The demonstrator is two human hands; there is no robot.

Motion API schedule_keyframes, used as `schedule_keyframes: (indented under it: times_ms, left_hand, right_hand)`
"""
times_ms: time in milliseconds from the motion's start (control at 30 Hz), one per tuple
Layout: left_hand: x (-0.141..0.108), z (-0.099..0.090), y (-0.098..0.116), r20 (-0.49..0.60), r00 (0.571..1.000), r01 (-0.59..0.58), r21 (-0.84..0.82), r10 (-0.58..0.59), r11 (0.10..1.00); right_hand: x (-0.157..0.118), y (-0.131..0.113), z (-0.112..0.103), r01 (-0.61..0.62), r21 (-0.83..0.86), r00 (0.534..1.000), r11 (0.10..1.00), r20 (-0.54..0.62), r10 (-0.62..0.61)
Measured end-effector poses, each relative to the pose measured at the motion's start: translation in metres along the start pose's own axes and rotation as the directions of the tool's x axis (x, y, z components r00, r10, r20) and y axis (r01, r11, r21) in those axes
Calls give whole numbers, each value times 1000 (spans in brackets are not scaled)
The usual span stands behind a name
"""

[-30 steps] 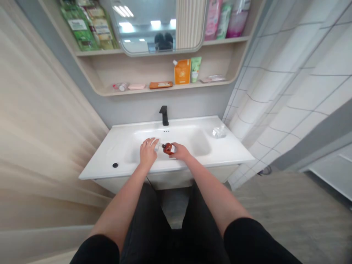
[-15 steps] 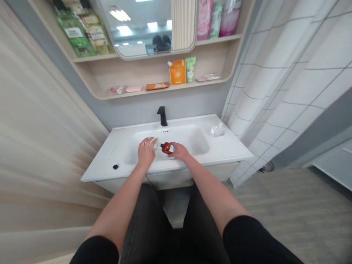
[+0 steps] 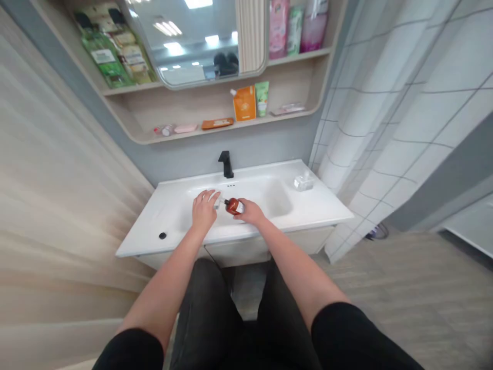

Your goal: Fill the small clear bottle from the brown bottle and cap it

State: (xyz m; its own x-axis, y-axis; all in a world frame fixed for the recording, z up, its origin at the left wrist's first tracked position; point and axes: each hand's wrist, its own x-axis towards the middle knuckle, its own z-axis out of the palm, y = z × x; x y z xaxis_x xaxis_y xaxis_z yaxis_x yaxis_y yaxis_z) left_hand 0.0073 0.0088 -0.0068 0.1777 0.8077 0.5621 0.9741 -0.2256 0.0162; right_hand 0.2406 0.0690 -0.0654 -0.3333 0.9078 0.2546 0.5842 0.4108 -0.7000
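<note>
Above the white sink basin [image 3: 275, 198], my right hand [image 3: 250, 210] is wrapped round a red-brown bottle [image 3: 232, 206] with a pale label. The bottle lies tilted on its side, its dark neck pointing left. My left hand [image 3: 204, 208] holds a small clear container [image 3: 217, 204] by the bottle's neck; my fingers hide most of it. Whether liquid passes between the two is too small to tell. Behind the hands stands a black faucet [image 3: 226, 164]. A black round cap [image 3: 162, 236] lies on the counter at the front left.
A clear glass-like container [image 3: 304, 182] stands on the counter's right. Above hangs a shelf [image 3: 146, 137] with an orange pouch [image 3: 245, 104], a green tube [image 3: 262, 98] and several bottles. Curtains hang at both sides.
The view has shifted slightly, so the shelf and mirror appear a little lower and further left. Both hands keep nearly the same pose around the bottle and the clear container.
</note>
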Motion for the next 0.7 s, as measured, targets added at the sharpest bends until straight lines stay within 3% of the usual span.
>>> schedule_keyframes:
  times_ms: [700]
  left_hand:
    - [26, -18, 6, 45, 994, -98, 60, 96, 993]
  right_hand:
    - [0, 4, 1, 8, 97, 996, 995, -90, 1]
